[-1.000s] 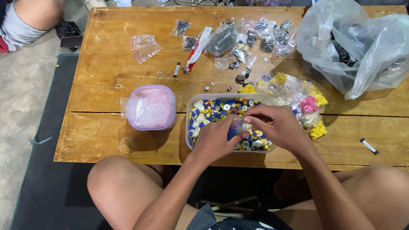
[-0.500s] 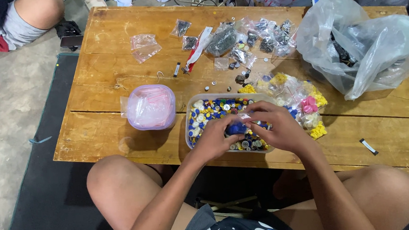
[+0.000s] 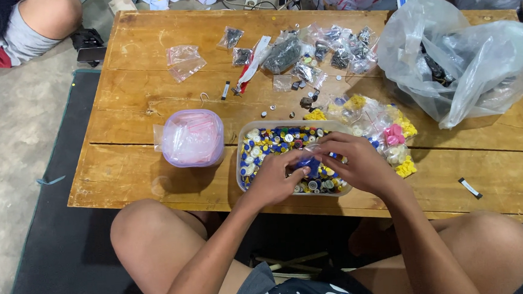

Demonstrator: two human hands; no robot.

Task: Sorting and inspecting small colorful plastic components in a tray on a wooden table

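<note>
A clear plastic tray (image 3: 241, 143) full of small coloured pieces, blue, yellow and white, sits at the near edge of a wooden table (image 3: 150, 81). Both my hands hover over it. My left hand (image 3: 275, 177) and my right hand (image 3: 358, 163) together hold a small clear bag of blue pieces (image 3: 309, 162) between their fingertips, just above the tray. The bag is partly hidden by my fingers.
A pink-tinted tub of small plastic bags (image 3: 192, 139) stands left of the tray. Bags of yellow and pink pieces (image 3: 392, 131) lie to its right. A big clear bag (image 3: 465, 53) fills the far right. Several small bags (image 3: 310, 49) are scattered at the back. Another person's leg (image 3: 28, 22) is far left.
My hands have drawn closer together over the tray and lifted the small bag of blue pieces between them. The other things have stayed where they were.
</note>
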